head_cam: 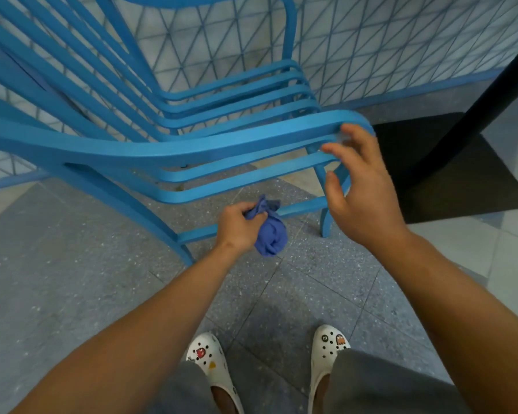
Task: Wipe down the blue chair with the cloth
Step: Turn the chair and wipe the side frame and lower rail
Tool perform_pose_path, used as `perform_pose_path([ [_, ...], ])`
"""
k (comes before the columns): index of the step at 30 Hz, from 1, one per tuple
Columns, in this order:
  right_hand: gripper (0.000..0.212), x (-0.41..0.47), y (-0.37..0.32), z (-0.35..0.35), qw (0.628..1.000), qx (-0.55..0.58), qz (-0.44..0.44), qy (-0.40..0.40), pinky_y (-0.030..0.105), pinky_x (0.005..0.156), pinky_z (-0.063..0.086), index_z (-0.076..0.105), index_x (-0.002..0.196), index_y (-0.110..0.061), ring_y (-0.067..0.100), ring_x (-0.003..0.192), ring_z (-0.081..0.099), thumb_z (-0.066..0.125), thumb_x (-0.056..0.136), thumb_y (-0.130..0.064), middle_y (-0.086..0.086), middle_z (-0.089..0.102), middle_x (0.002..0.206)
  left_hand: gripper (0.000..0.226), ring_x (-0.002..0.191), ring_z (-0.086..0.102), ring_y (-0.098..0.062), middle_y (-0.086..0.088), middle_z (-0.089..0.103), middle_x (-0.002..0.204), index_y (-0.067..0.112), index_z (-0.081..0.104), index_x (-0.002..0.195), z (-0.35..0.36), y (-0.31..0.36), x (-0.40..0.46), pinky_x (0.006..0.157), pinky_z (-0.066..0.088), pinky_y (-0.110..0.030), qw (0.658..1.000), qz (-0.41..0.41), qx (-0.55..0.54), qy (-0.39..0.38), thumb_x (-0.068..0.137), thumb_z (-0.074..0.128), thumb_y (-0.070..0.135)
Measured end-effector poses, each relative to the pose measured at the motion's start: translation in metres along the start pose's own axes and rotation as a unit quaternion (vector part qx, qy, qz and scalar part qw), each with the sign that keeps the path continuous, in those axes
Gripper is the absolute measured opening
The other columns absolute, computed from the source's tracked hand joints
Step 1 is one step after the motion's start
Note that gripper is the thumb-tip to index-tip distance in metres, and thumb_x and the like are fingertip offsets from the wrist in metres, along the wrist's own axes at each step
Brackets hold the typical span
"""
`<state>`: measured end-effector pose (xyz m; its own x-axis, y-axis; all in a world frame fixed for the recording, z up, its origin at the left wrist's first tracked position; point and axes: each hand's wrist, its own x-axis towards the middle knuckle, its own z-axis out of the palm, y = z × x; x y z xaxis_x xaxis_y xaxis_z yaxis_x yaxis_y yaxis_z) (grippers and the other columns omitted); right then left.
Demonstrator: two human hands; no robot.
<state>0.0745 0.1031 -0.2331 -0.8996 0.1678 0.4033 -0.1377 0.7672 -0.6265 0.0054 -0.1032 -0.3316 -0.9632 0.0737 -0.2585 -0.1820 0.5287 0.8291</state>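
Below the blue chair (192, 150) seat, left hand (237, 227) fingers clutching bunched cloth (271, 234); right hand (362, 189) fingers spread wide

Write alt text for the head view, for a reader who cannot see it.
A left hand grips a bunched cloth in front of a blue slatted chair, while the open right hand reaches to the chair's front corner. Below are speckled grey floor tiles and white clogs.
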Motion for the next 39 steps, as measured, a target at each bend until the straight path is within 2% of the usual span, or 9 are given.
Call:
perform_pose_path([
  [5,0.039,-0.011,-0.015,-0.010,0.994,0.015,-0.033,-0.098,0.031,0.104,0.045,0.064,0.130,-0.018,0.013,0.127,0.052,0.068,0.093,-0.030,-0.001,0.051,0.141,0.016,0.098,0.073,-0.021,-0.003,0.077,0.103,0.013,0.075,0.109,-0.007,0.050,-0.038,0.091,0.059,-0.044,0.986,-0.002,-0.161,-0.041,0.095,0.068,0.015],
  [9,0.068,-0.016,-0.025,-0.015,0.970,0.049,-0.024,-0.238,0.030,0.111,0.039,0.045,0.150,-0.023,0.012,0.136,0.046,0.074,0.090,-0.033,-0.004,0.050,0.149,0.020,0.096,0.073,-0.020,-0.009,0.076,0.109,0.010,0.072,0.113,-0.012,0.102,-0.063,0.076,0.061,-0.029,0.943,-0.030,-0.320,-0.083,0.099,0.058,0.005],
  [13,0.069,-0.012,-0.017,-0.015,0.980,0.058,0.033,-0.188,0.032,0.110,0.041,0.041,0.154,-0.024,0.018,0.132,0.051,0.072,0.092,-0.025,0.001,0.054,0.145,0.022,0.095,0.072,-0.020,-0.008,0.074,0.108,0.010,0.066,0.117,-0.017,0.136,-0.075,0.081,0.060,-0.028,0.905,-0.063,-0.407,-0.108,0.101,0.053,0.004],
  [17,0.054,0.007,-0.009,-0.025,0.994,0.047,0.068,-0.071,0.022,0.102,0.038,0.050,0.147,-0.020,0.017,0.124,0.054,0.067,0.096,-0.022,0.003,0.059,0.137,0.036,0.107,0.068,-0.023,-0.006,0.067,0.123,0.014,0.054,0.136,-0.022,0.149,-0.075,0.090,0.056,-0.032,0.902,-0.101,-0.419,-0.043,0.104,0.055,0.029],
  [20,0.044,0.029,-0.002,-0.039,0.998,0.034,0.046,0.008,0.033,0.098,0.045,0.060,0.136,-0.017,0.023,0.113,0.057,0.065,0.092,-0.019,0.006,0.061,0.121,0.047,0.106,0.068,-0.025,-0.011,0.064,0.129,0.006,0.049,0.138,-0.028,0.155,-0.066,0.086,0.057,-0.034,0.871,-0.133,-0.472,0.021,0.105,0.048,0.039],
  [25,0.040,0.051,-0.005,-0.036,0.998,-0.009,0.037,-0.057,0.041,0.101,0.041,0.064,0.114,-0.019,0.024,0.120,0.047,0.055,0.079,-0.037,0.003,0.056,0.119,0.039,0.101,0.069,-0.029,-0.014,0.065,0.122,0.007,0.042,0.137,-0.028,0.164,-0.058,0.080,0.058,-0.035,0.829,-0.166,-0.532,0.040,0.110,0.036,0.035],
  [27,0.033,0.057,-0.009,-0.030,0.996,0.002,0.021,-0.092,0.043,0.102,0.041,0.061,0.100,-0.015,0.026,0.122,0.049,0.056,0.076,-0.037,0.006,0.058,0.120,0.027,0.100,0.068,-0.029,-0.011,0.066,0.113,0.014,0.042,0.130,-0.026,0.165,-0.058,0.080,0.057,-0.035,0.830,-0.167,-0.531,0.042,0.111,0.034,0.031],
  [30,0.022,0.067,-0.014,-0.028,0.994,0.009,0.038,-0.101,0.043,0.080,0.045,0.054,0.089,-0.012,0.025,0.092,0.054,0.060,0.080,-0.032,0.005,0.059,0.095,0.015,0.092,0.068,-0.024,-0.008,0.067,0.106,0.020,0.040,0.117,-0.025,0.164,-0.057,0.077,0.057,-0.033,0.841,-0.163,-0.513,0.051,0.111,0.032,0.031],
  [39,0.013,0.076,-0.025,-0.054,0.978,-0.038,0.032,-0.203,0.044,0.069,0.048,0.055,0.092,-0.018,0.024,0.081,0.057,0.062,0.090,-0.029,0.001,0.061,0.088,0.039,0.093,0.067,-0.019,-0.008,0.066,0.104,0.007,0.053,0.091,-0.026,0.159,-0.059,0.085,0.058,-0.031,0.879,-0.158,-0.441,0.089,0.110,0.034,0.035],
])
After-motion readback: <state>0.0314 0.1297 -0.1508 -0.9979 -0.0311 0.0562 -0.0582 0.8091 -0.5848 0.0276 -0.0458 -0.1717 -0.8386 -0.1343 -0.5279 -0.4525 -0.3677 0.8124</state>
